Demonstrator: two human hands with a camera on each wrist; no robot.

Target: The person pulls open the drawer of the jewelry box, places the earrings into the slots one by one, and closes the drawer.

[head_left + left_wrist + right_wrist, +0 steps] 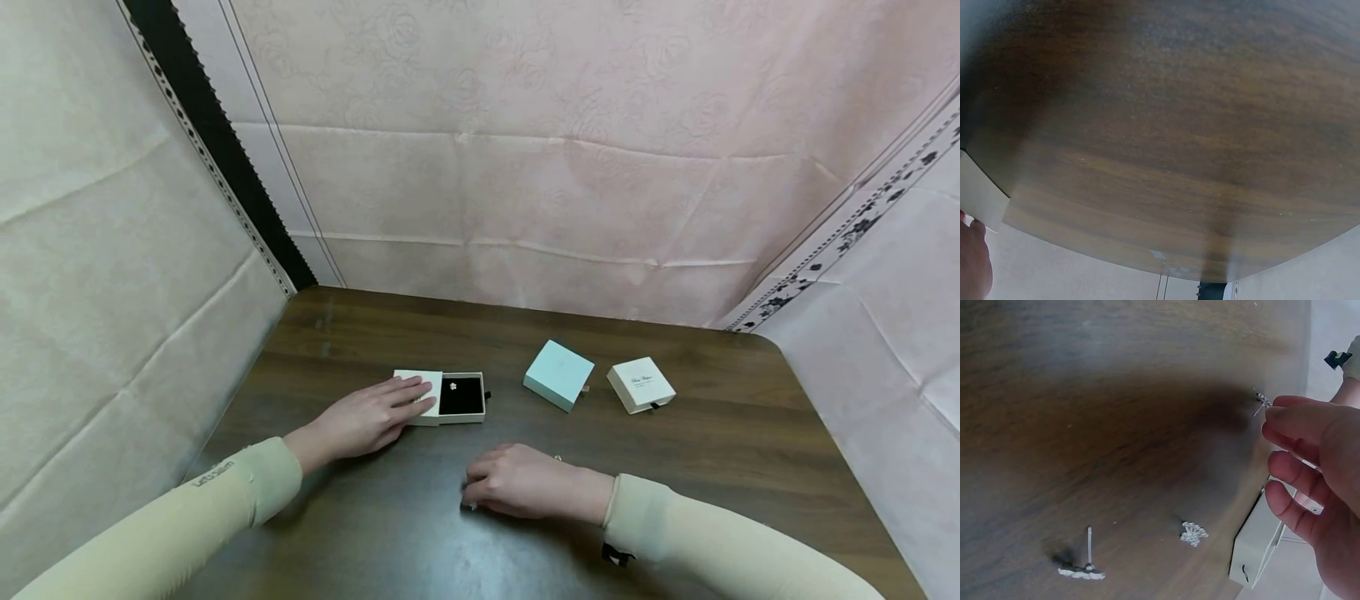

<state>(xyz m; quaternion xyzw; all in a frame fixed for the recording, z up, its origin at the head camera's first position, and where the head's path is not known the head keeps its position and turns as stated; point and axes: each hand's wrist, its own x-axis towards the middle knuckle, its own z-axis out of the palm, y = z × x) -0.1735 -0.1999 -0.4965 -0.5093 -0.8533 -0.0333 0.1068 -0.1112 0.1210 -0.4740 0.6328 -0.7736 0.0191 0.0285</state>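
Note:
My left hand (363, 419) rests with its fingers stretched over the sleeve of a small white jewelry box (433, 387); in the left wrist view only part of the hand (974, 262) shows, beside the box edge (982, 192). The box's drawer (463, 419) is slid out to the right. On its black insert (468, 400) sits a small silvery stud earring (453, 386). My right hand (517, 481) is low over the table, pinching a sparkling stud earring (1262, 399) between thumb and index finger. Its other fingers are loosely bent.
Two more sparkling earrings lie on the wooden table (360, 517): one with its post upward (1082, 573) and a cluster-shaped one (1193, 533). A light blue box (558, 375) and a white box with lettering (641, 385) stand to the right. Pale cloth (525, 200) hangs behind.

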